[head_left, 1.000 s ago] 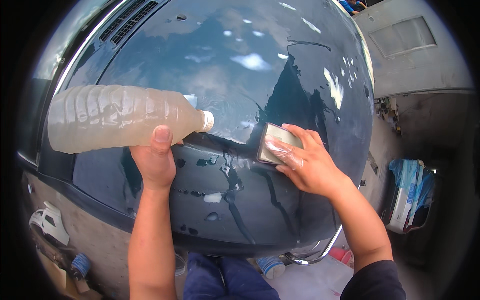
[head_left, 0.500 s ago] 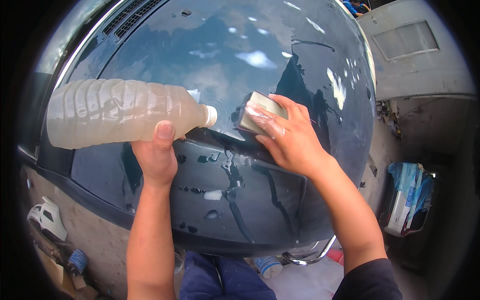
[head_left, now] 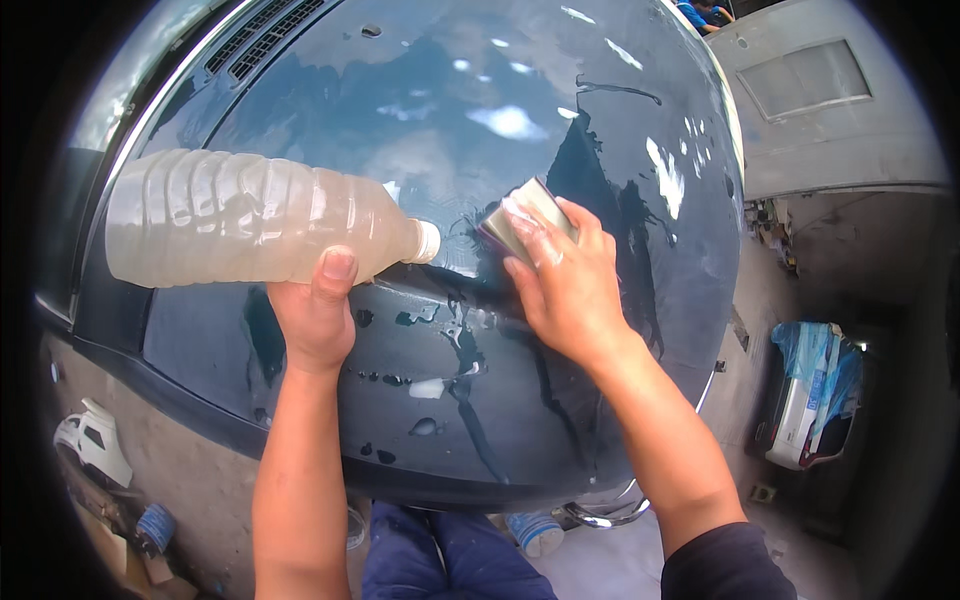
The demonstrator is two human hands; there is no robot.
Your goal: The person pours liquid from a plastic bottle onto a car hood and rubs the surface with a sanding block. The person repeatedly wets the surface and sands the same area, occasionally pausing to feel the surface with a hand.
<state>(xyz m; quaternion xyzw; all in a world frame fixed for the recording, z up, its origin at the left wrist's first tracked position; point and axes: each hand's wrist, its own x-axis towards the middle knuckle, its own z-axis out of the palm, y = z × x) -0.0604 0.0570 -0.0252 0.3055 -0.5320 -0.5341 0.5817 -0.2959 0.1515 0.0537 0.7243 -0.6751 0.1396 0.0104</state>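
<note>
Our L hand (head_left: 312, 325) is clamped on a big ribbed plastic bottle (head_left: 250, 215), thumb on the near side, other fingers mostly hidden. Bottle's on its side, base to L, neck to R, cloudy see-thru walls, white cap (head_left: 428, 241) at the R end. It's above the L part of the hood (head_left: 300, 110); can't tell if it's touching.

Our R hand (head_left: 570, 275) is clamped on a small rect. block (head_left: 552, 207), pale on top w/ a darker edge. It's at the hood, just R of the cap & apart from it; underside's hidden. There's a whitish, shiny smear on one finger.

Hood's dark blue-grey & glossy, w/ wet streaks running down the near edge, sky reflections mid, and a black vent grille (head_left: 265, 40) top L.

Further out: btm centre, our dark blue trousers (head_left: 440, 560), a blue-white tub (head_left: 535, 533) & a bent chrome bar (head_left: 605, 520). Floor L: a white moulded part (head_left: 93, 443). Far R: a vehicle w/ blue plastic sheeting (head_left: 845, 385) on it. Top R: a grey panel (head_left: 805, 80) w/ a recessed rect., plus a co-worker in blue (head_left: 705, 14), partly cut off.
</note>
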